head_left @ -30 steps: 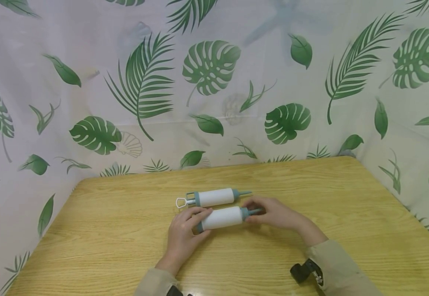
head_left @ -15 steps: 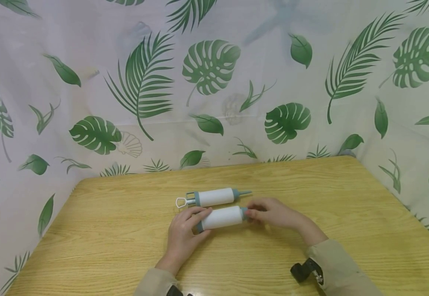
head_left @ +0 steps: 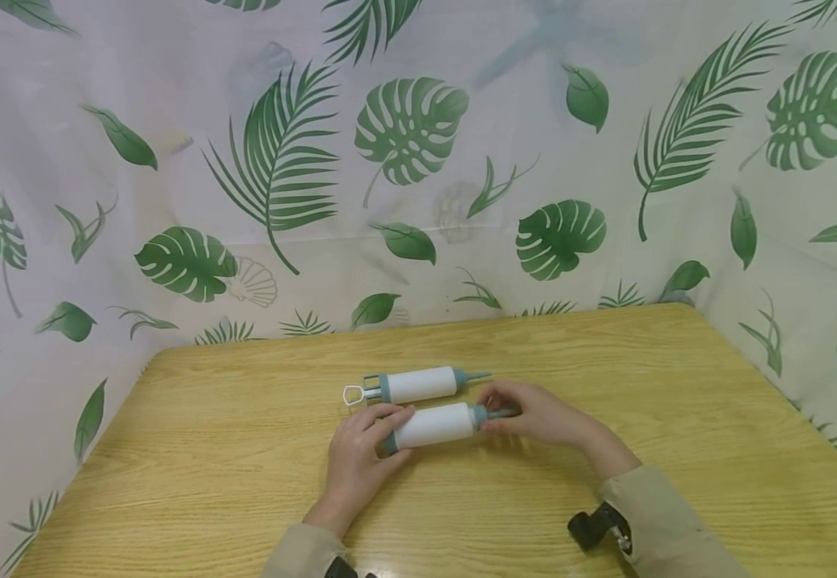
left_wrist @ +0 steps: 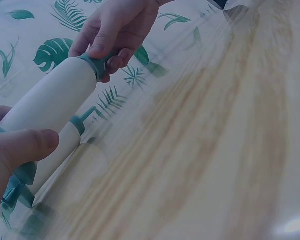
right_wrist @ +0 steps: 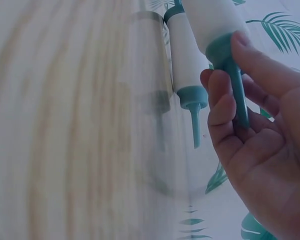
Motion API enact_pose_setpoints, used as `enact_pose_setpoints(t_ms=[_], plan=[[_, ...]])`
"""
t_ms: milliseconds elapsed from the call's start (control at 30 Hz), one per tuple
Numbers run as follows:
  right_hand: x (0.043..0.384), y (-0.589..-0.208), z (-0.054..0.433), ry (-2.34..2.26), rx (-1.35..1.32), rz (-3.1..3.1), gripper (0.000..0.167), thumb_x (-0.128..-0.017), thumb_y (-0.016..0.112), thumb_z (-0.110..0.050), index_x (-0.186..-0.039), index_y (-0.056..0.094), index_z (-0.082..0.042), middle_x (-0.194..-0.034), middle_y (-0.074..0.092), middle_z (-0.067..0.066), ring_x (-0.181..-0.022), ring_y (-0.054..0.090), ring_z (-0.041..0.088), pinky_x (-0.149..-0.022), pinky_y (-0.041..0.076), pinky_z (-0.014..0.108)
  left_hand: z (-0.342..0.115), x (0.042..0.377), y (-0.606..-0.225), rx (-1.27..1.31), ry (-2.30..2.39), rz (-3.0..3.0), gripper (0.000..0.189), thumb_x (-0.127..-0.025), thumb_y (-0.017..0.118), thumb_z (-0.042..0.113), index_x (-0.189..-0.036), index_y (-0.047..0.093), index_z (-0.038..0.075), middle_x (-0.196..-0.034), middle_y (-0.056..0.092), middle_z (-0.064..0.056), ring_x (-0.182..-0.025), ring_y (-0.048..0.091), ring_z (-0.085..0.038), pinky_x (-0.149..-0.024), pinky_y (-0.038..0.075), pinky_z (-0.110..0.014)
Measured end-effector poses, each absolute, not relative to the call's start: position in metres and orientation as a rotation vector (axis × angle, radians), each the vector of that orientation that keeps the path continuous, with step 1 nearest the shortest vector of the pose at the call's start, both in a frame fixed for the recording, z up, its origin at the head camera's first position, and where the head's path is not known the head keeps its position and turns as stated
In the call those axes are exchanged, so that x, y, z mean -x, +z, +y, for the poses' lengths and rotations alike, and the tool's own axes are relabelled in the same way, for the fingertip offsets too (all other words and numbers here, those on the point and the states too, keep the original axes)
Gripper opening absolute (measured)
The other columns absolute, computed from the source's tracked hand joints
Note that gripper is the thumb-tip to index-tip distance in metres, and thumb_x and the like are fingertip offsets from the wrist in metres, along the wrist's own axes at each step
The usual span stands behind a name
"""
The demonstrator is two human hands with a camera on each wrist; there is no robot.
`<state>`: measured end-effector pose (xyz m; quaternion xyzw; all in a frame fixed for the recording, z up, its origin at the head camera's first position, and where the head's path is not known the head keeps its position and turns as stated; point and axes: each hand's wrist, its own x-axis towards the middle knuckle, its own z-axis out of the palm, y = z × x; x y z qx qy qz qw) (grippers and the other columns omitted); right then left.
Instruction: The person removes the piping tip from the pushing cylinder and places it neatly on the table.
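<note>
A large plastic syringe (head_left: 436,425) with a white barrel and teal ends is held over the table between both hands. My left hand (head_left: 355,453) grips its teal rear end, with the thumb (left_wrist: 32,145) along the barrel in the left wrist view. At the front, my right hand (head_left: 537,413) pinches the teal nozzle cap (right_wrist: 221,49) between thumb and fingers. The thin nozzle (right_wrist: 238,95) points down among the curled fingers in the right wrist view. Just behind lies a second syringe (head_left: 421,385) of the same kind, its white ring handle (head_left: 353,395) at the left.
Both hands work above a wooden table (head_left: 209,449). Beyond its back edge hangs a white curtain (head_left: 476,120) printed with green leaves. A black wrist camera (head_left: 591,530) is strapped to the right sleeve.
My right fingers closed over the nozzle half a second ago and hid it; now they have shifted on the cap and the nozzle shows again. The left hand and second syringe stay put.
</note>
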<state>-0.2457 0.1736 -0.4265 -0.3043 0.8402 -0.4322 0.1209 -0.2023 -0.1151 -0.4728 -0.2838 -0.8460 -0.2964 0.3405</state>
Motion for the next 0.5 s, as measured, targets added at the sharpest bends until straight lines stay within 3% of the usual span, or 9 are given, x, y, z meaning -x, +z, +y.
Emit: enact_pose_setpoints(t_ms=[500], plan=[[0.2489,-0.4251,0.1815,-1.24,0.855,2.525,0.034,-0.086,0.072,-0.032,-0.112,0.06,-0.014,-0.099,0.064,-0.002,-0.096,0.06,0.016,-0.083,0.05,0.033,-0.1137,0.2028,-0.4714,0.666,-0.8,-2.272,0.057,-0.059,0.092,0.019,-0.112,0.071,0.018,-0.108,0.067,0.005,-0.104,0.055,-0.019,-0.09,0.044,-0.042]])
